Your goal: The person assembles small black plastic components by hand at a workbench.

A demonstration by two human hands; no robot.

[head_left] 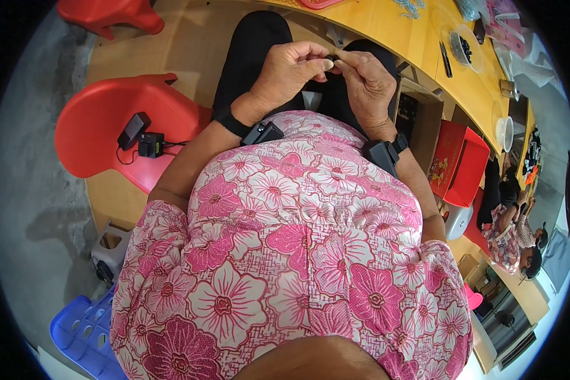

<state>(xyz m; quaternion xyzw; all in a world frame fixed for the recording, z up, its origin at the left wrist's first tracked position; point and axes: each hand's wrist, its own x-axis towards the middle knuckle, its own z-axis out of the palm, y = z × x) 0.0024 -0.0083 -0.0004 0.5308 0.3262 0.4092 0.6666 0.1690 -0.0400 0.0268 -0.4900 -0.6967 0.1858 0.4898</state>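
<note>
Over my lap, my left hand (288, 73) and my right hand (367, 82) meet with their fingertips almost touching. Both are closed in a pinch around a small dark piece (333, 58), mostly covered by the thumbs and too small to name. Each wrist wears a black strap with a dark box-shaped device, one (263, 132) on the left and another (382, 156) on the right. Below the hands are my black-trousered knees (254, 41), beside the edge of the yellow wooden table (386, 28).
A clear bowl (478, 54) of small black pieces and a black pen-like tool (446, 60) lie on the table. Red chairs (92, 120) stand left, one carrying black devices. A red box (459, 161) is at right; farther right, another person (506, 234) sits.
</note>
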